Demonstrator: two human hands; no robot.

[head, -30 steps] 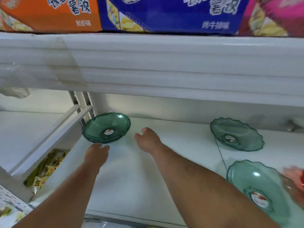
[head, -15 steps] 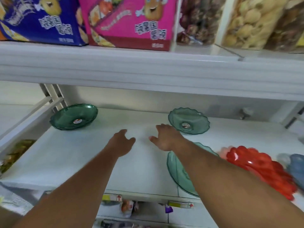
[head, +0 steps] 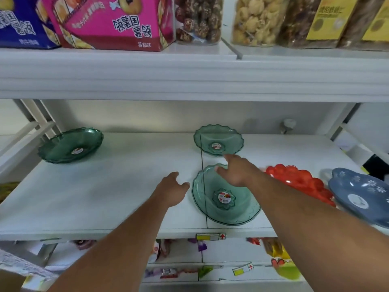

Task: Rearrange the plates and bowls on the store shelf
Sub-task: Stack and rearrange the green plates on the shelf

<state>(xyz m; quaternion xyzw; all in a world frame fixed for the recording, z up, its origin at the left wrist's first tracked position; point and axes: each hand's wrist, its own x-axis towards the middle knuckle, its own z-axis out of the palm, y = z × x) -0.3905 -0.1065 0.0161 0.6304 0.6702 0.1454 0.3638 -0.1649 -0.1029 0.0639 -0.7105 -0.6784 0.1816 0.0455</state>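
Three green glass plates lie on the white shelf (head: 105, 197): a dark one (head: 70, 145) at the far left, a pale one (head: 219, 140) at the back middle, and a larger pale one (head: 225, 197) near the front edge. My left hand (head: 171, 191) hovers open just left of the front plate, holding nothing. My right hand (head: 237, 170) reaches open over the front plate's far rim, fingertips close to the back plate. A red scalloped plate (head: 303, 182) and a blue flowered dish (head: 362, 194) lie to the right, partly hidden by my right arm.
The upper shelf (head: 189, 74) hangs low overhead, loaded with pink and blue snack boxes (head: 111, 22) and jars of sweets (head: 254, 20). A white divider rail (head: 23, 133) bounds the shelf's left end. Packaged goods fill the shelf below.
My view has swung right, away from the dark plate. Both hands moved right across the shelf to the front pale plate. The red plate and blue dish have come into sight.
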